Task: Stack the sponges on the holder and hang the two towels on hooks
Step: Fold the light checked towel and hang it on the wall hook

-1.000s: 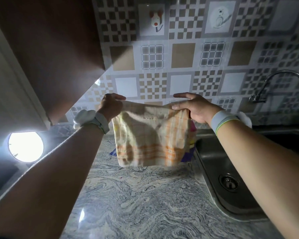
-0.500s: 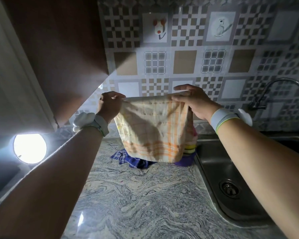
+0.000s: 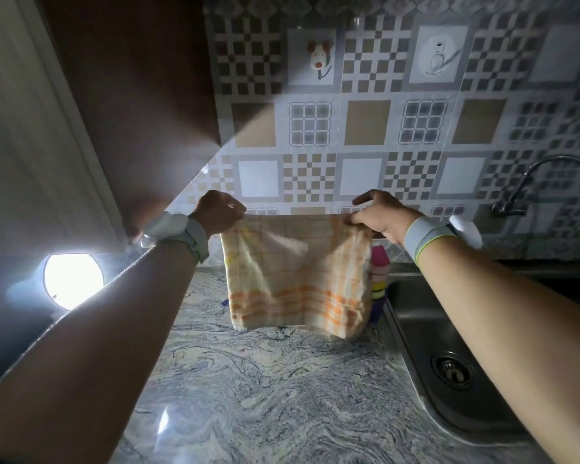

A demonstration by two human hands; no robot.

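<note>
An orange-and-cream checked towel (image 3: pixel 298 276) hangs spread flat in the air above the counter. My left hand (image 3: pixel 219 212) pinches its upper left corner and my right hand (image 3: pixel 380 214) pinches its upper right corner. High on the tiled wall are two hooks: a mouse-shaped hook (image 3: pixel 319 60) and a second white hook (image 3: pixel 437 56) to its right. A stack of coloured sponges (image 3: pixel 379 272) shows just past the towel's right edge, partly hidden. A sliver of a blue towel (image 3: pixel 224 301) peeks out at the orange towel's lower left.
A steel sink (image 3: pixel 449 346) with a drain lies at the right, a tap (image 3: pixel 529 185) above it. The marbled counter (image 3: pixel 265 396) stretches toward me. A dark cabinet (image 3: pixel 131 105) hangs at upper left, and a bright round lamp (image 3: pixel 72 281) glares at the left.
The towel rose from the counter and is pulled tauter between my hands; the view has tilted up, so the hooks sit lower in the frame. The blue towel is now mostly hidden.
</note>
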